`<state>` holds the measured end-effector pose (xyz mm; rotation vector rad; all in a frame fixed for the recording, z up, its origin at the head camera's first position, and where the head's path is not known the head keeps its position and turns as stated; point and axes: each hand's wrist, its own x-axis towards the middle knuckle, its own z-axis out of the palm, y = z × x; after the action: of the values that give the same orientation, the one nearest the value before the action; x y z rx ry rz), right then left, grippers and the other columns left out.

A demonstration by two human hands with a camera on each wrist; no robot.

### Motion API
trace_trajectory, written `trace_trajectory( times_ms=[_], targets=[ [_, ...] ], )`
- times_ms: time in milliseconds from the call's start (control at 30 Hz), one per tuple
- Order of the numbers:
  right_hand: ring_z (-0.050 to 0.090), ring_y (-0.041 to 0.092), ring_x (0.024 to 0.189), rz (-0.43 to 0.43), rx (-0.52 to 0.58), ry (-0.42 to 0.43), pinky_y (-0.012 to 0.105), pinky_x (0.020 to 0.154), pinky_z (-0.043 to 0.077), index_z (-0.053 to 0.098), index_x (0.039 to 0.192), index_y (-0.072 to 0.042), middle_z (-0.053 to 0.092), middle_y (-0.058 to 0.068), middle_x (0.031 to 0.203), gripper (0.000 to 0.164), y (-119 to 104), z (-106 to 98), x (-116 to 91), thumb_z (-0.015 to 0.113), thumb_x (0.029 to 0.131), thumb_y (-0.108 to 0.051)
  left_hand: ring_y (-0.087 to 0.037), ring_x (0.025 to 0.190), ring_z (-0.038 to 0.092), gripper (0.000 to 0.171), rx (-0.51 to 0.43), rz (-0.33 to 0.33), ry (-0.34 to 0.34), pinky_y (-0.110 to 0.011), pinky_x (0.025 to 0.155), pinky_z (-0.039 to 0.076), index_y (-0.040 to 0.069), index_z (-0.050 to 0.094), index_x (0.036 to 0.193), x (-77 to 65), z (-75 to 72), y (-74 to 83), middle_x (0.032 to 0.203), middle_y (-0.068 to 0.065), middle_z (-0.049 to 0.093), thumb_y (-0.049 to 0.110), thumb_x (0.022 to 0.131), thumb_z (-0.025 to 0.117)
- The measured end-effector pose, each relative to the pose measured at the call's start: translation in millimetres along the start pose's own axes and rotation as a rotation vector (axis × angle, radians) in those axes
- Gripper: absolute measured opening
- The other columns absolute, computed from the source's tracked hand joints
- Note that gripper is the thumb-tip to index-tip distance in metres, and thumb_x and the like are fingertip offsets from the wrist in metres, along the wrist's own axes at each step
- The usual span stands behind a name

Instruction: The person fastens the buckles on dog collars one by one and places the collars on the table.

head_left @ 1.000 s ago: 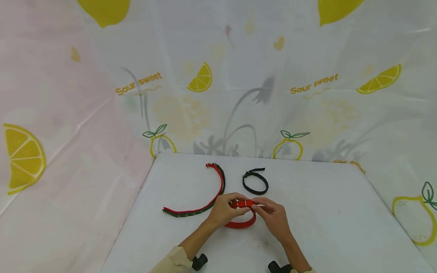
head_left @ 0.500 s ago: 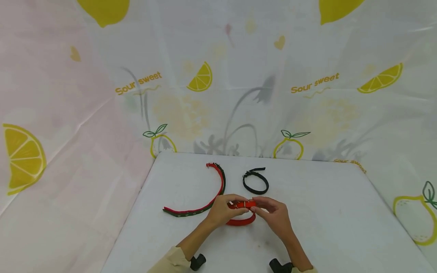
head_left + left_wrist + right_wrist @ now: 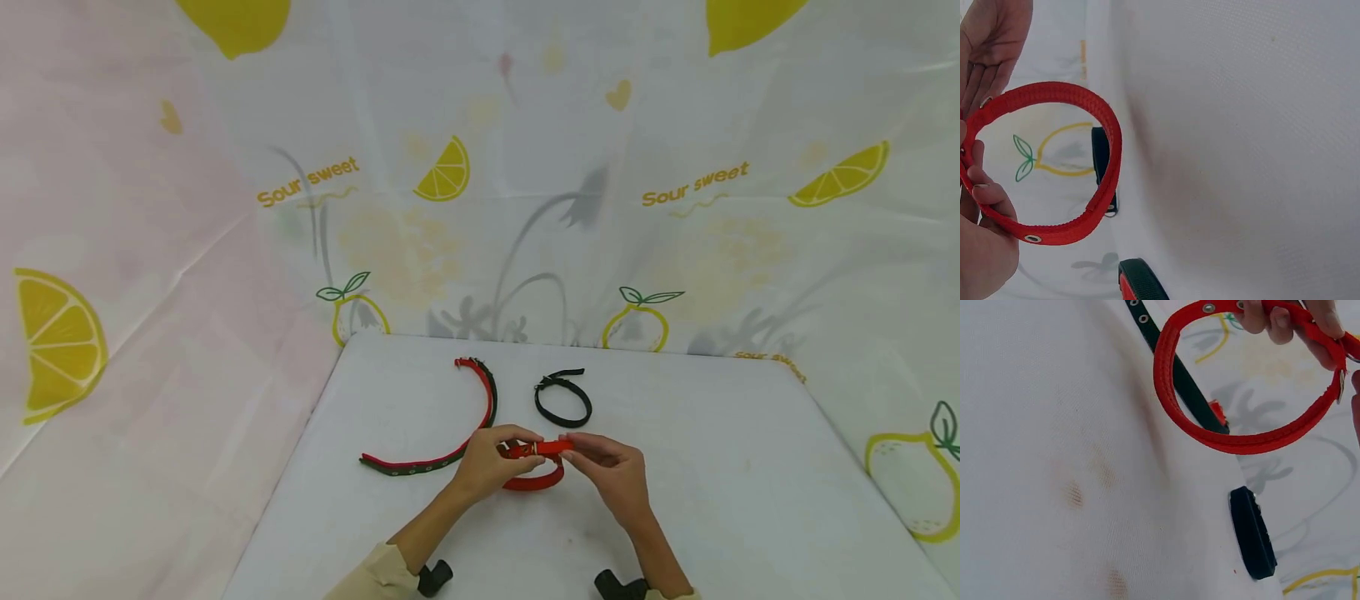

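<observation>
A red collar [image 3: 536,483] with metal eyelets is bent into a loop, held in both hands above the white table. My left hand [image 3: 482,465] pinches it on the left, by the metal buckle. On the right, my right hand [image 3: 618,479] pinches the strap end between thumb and fingers. In the left wrist view the loop [image 3: 1113,150] hangs toward the table, with an eyelet [image 3: 1033,238] below the left fingers. The right wrist view shows a metal ring [image 3: 1341,386] on the band; most of the right hand is out of frame there.
A dark green collar [image 3: 408,471] with red lining and eyelets lies curved on the table [image 3: 720,467], left of the hands. Behind them lies a coiled black collar [image 3: 588,408]. A lemon-print curtain [image 3: 517,125] hangs behind the table's far edge.
My right hand has moved a little to the right with the strap end, which reaches further past the buckle. The lower part of the loop sits slightly higher. My left hand stays nearly still.
</observation>
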<state>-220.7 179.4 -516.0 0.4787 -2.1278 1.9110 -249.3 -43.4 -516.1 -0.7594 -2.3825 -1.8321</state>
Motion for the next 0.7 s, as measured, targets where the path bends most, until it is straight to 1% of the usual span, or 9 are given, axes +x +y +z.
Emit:
trace_trajectory(
  times_ms=[100,200,267,300,367,433,500,600,700],
  targets=[
    [0.071,0.021,0.091,0.016,-0.003,0.051,0.033,0.077,0.056,0.071,0.111,0.002,0.072,0.011,0.105,0.029,-1.3,-1.4,-0.3,0.076,0.084,-0.007,-0.012,0.074,0.061,0.027,-0.024,0.006,0.016,-0.028,0.061,0.054,0.019,0.077,0.104,-0.3,-1.7,0.4,0.092,0.01,0.072,0.033,0.081,0.08],
    [0.071,0.019,0.09,0.034,0.001,0.093,0.032,0.078,0.056,0.07,0.111,0.004,0.072,0.01,0.105,0.03,-1.2,-4.2,-0.9,0.077,0.083,-0.006,-0.012,0.076,0.062,0.029,-0.031,-0.002,0.033,-0.028,0.062,0.054,0.017,0.077,0.105,-1.1,-4.5,-1.3,0.093,0.011,0.072,0.032,0.081,0.08],
    [0.071,0.019,0.09,0.037,0.006,0.093,0.031,0.079,0.055,0.069,0.112,0.006,0.072,0.011,0.106,0.031,-0.6,-5.8,-0.9,0.076,0.084,-0.004,-0.013,0.076,0.063,0.031,-0.033,-0.011,0.037,-0.028,0.062,0.054,0.014,0.077,0.106,-1.8,-7.0,-2.5,0.095,0.011,0.072,0.031,0.081,0.08],
    [0.071,0.019,0.09,0.04,0.013,0.086,0.031,0.079,0.055,0.068,0.112,0.007,0.072,0.011,0.107,0.031,0.2,-6.5,-1.0,0.076,0.084,-0.004,-0.013,0.076,0.062,0.031,-0.031,-0.019,0.036,-0.027,0.062,0.054,0.015,0.077,0.106,-2.2,-7.9,-3.0,0.095,0.012,0.072,0.032,0.081,0.08],
    [0.071,0.02,0.09,0.046,0.03,0.056,0.031,0.079,0.055,0.066,0.114,0.008,0.071,0.015,0.108,0.031,1.5,-7.2,-1.0,0.074,0.085,-0.002,-0.012,0.076,0.062,0.031,-0.026,-0.027,0.026,-0.027,0.062,0.054,0.016,0.077,0.107,-2.7,-9.2,-3.8,0.096,0.012,0.072,0.033,0.081,0.08],
    [0.07,0.022,0.093,0.054,0.064,0.003,0.033,0.081,0.055,0.064,0.116,0.008,0.068,0.018,0.111,0.032,2.8,-6.9,-0.7,0.072,0.086,-0.001,-0.011,0.076,0.062,0.031,-0.016,-0.031,0.011,-0.027,0.062,0.054,0.017,0.077,0.107,-3.4,-9.9,-4.4,0.096,0.012,0.072,0.034,0.081,0.08],
    [0.069,0.022,0.098,0.062,0.071,-0.057,0.034,0.082,0.054,0.064,0.117,0.005,0.066,0.02,0.114,0.033,3.6,-5.4,0.2,0.072,0.087,-0.003,-0.01,0.075,0.061,0.031,0.001,-0.023,-0.006,-0.026,0.061,0.053,0.017,0.077,0.107,-4.0,-10.1,-4.7,0.097,0.012,0.072,0.033,0.081,0.08],
    [0.066,0.022,0.102,0.069,0.029,-0.126,0.034,0.082,0.055,0.066,0.116,0.0,0.066,0.018,0.114,0.033,3.1,-2.4,1.6,0.075,0.086,-0.009,-0.01,0.075,0.06,0.03,0.023,-0.002,-0.029,-0.025,0.061,0.053,0.017,0.077,0.108,-4.8,-9.3,-4.8,0.098,0.01,0.072,0.031,0.082,0.079],
    [0.067,0.021,0.095,0.061,-0.045,-0.151,0.032,0.078,0.057,0.07,0.112,-0.004,0.068,0.013,0.11,0.03,1.9,1.1,2.4,0.077,0.084,-0.013,-0.009,0.079,0.061,0.028,0.034,0.01,-0.049,-0.025,0.064,0.054,0.018,0.076,0.108,-5.5,-7.9,-3.7,0.099,0.008,0.072,0.029,0.082,0.079]
  ],
)
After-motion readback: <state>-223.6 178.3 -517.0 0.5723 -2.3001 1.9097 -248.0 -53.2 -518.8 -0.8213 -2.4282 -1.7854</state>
